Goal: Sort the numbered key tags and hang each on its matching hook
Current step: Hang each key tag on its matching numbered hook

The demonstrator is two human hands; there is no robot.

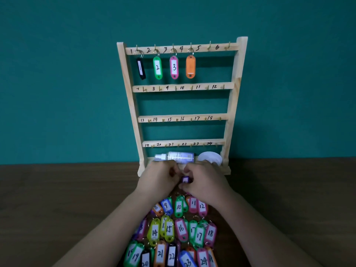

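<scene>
Hands (183,180) pinch purple tag (185,179) before rack (227,116).

Indoor desk setup, home or office unclear; dark wooden worktop (57,189) stands against a plain teal wall (57,74).

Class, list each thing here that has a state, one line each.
Black tag, hanging on rack.
Green tag, hanging on rack.
Pink tag, hanging on rack.
Orange tag, hanging on rack, number hidden.
Purple tag, gripped by left hand and right hand.
Spray bottle, lying on its side.
Loose tags, lying on table.
</scene>
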